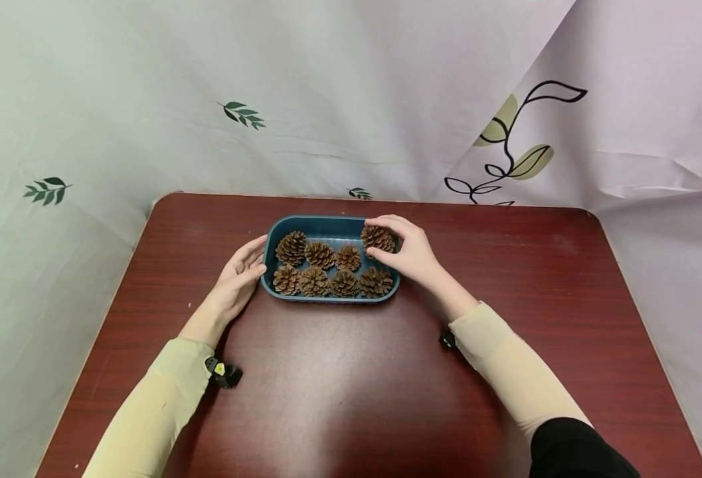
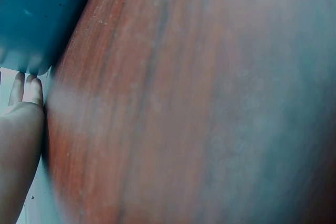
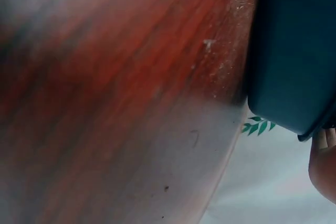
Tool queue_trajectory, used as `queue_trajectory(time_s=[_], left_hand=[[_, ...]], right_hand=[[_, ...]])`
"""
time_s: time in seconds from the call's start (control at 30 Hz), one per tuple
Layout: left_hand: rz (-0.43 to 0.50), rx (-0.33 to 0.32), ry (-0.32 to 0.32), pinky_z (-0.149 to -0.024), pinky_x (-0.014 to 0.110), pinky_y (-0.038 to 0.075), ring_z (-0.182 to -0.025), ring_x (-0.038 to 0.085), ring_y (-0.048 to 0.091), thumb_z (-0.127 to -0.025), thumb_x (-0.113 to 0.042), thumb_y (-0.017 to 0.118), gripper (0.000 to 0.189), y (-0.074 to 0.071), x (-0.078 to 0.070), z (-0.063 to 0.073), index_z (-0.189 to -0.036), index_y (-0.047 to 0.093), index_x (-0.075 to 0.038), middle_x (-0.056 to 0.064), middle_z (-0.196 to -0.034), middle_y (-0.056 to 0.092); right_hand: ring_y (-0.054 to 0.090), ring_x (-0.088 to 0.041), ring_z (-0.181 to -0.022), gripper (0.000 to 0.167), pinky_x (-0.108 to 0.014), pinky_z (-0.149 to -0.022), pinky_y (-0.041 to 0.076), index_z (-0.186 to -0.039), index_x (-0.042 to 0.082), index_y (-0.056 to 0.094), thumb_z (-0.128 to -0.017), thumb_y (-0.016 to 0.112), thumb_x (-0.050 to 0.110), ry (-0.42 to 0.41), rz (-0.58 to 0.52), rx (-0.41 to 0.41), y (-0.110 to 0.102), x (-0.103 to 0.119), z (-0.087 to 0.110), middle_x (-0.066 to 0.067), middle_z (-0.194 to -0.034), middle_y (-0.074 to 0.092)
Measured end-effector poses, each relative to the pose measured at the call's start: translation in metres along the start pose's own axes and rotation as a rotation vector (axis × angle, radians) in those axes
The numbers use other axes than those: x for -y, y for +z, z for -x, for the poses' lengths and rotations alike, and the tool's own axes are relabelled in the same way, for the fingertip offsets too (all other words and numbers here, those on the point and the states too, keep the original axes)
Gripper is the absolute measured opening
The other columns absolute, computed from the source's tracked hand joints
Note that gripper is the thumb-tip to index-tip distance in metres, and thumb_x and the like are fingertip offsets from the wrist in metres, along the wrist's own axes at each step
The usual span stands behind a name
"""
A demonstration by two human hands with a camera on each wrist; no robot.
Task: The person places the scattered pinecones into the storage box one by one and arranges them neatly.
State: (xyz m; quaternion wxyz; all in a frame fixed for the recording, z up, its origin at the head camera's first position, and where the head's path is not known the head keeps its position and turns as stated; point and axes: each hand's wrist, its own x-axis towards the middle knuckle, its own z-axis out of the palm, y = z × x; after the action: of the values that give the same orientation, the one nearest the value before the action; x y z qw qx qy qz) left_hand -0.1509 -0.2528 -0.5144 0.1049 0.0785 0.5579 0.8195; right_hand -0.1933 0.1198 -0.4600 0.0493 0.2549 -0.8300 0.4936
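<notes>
A blue rectangular tray [image 1: 329, 300] with rounded corners stands near the back of the table; its outer wall [image 2: 44, 19] shows in the left wrist view. My left hand [image 1: 235, 280] touches the tray's left end with fairly straight fingers, thumb near the rim. Over the back right corner, my right hand [image 1: 415, 253] holds a brown pine cone [image 1: 378, 238] between thumb and fingers. Whether this cone rests on the tray floor, I cannot tell. Several other pine cones [image 1: 314, 281] sit inside, in a front row and a back row. In the right wrist view the tray wall [image 3: 294, 51] hides the cones.
The reddish-brown wooden table [image 1: 339, 378] extends in front of the tray and to both sides. Behind it hangs a pale curtain [image 1: 339, 99] with leaf prints, close to the table's back edge. A small black wrist device [image 1: 225, 374] is on the left sleeve.
</notes>
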Motion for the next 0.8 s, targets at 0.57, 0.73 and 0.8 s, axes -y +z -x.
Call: queue_trajectory(time_s=[0.57,0.73,0.8], left_hand=[[-0.003,-0.002,-0.002,-0.108,0.017,0.048,-0.132,0.004,0.057,-0.106,0.012,0.046,0.057,-0.0004,0.0001,0.0007,-0.157,0.045,-0.013,-0.011,-0.145,0.061],[-0.001,-0.004,-0.003,-0.108,0.017,0.048,-0.133,0.004,0.057,-0.106,0.012,0.047,0.057,-0.0007,0.0005,0.0005,-0.157,0.045,-0.012,-0.010,-0.145,0.061],[0.001,-0.004,-0.001,-0.107,0.017,0.048,-0.133,0.004,0.057,-0.106,0.012,0.047,0.057,-0.0009,0.0008,0.0004,-0.157,0.046,-0.013,-0.010,-0.145,0.061]], right_hand=[[0.063,-0.031,-0.132,0.051,-0.050,-0.115,0.050,-0.137,0.006,0.070,-0.090,0.086,0.013,-0.023,0.188,0.113,-0.0018,-0.0029,-0.0063,-0.013,-0.138,0.068],[0.062,-0.031,-0.134,0.051,-0.050,-0.115,0.050,-0.139,0.009,0.069,-0.092,0.085,0.018,-0.039,0.314,0.170,-0.0024,-0.0042,-0.0067,-0.012,-0.140,0.068],[0.061,-0.031,-0.135,0.051,-0.050,-0.116,0.049,-0.140,0.009,0.068,-0.093,0.084,0.019,-0.054,0.364,0.196,-0.0030,-0.0040,-0.0068,-0.012,-0.141,0.068]])
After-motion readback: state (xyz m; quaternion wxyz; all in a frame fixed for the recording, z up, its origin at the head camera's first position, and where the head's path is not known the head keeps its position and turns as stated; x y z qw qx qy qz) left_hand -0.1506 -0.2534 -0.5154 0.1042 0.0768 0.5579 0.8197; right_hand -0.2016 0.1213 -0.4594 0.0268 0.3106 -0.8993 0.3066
